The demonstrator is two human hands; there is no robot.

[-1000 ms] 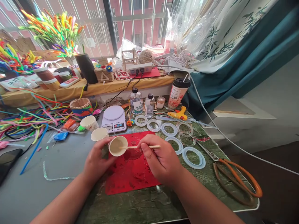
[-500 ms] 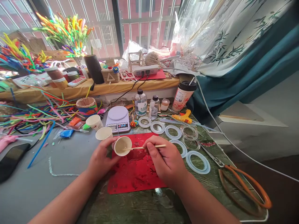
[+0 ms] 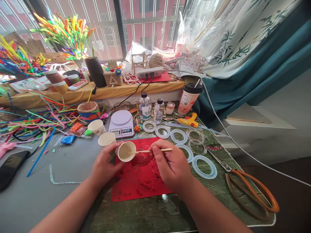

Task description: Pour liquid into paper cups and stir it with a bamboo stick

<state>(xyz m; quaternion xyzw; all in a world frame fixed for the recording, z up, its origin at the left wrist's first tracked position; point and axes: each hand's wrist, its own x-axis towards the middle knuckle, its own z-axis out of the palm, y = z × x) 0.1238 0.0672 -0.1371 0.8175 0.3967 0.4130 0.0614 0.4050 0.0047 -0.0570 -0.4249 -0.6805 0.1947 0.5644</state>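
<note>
My left hand point(image 3: 105, 165) is closed around a paper cup point(image 3: 126, 152), which tilts so its open mouth faces me. Pinched in the fingers of my right hand point(image 3: 172, 165) is a thin wooden stick point(image 3: 145, 151), its far end inside the cup. What the cup contains is hard to make out. Beneath both hands lies a red sheet point(image 3: 143, 184) with wet, glossy patches. Just beyond my left hand stand a second paper cup point(image 3: 107, 139) and a third paper cup point(image 3: 96, 127). Translucent ring-shaped moulds point(image 3: 204, 167) lie to the right of my right hand.
Behind the sheet are a white kitchen scale point(image 3: 121, 121), a labelled clear bottle point(image 3: 145, 108) and a smaller bottle point(image 3: 158, 111). Large orange-handled scissors point(image 3: 252, 189) and a yellow glue gun point(image 3: 189, 120) lie at right. A phone point(image 3: 12, 168) and coloured pipe cleaners point(image 3: 40, 119) are at left.
The stick's tip has shifted slightly inside the cup, and the stick lies a bit flatter. Both hands keep their holds. The whole view has shifted slightly.
</note>
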